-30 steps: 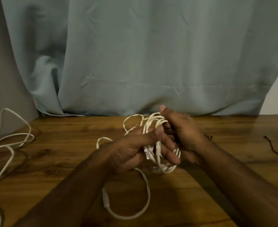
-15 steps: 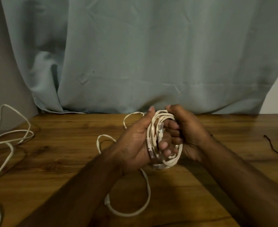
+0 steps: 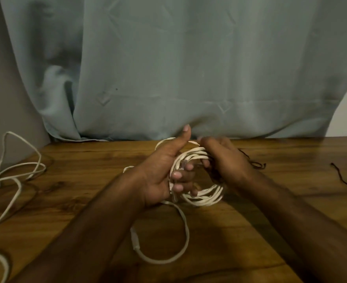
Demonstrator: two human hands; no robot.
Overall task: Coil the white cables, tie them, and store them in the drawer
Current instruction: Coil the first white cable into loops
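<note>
White coiled cable (image 3: 201, 193) stays above the wooden table (image 3: 86, 170), left hand (image 3: 160, 176) curled round it; right hand (image 3: 225, 162) has loosened, seemingly pinching dark thread (image 3: 254, 163), blurred.

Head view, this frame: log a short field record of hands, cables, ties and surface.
left hand: grips the coiled white cable, thumb raised
right hand: blurred, at the coil's top, seems to hold a dark string
loose tail: loops on the wooden table
second white cable: uncoiled, far left
spare dark string: on table, right
backdrop: grey-blue curtain
drawer: not visible
</note>
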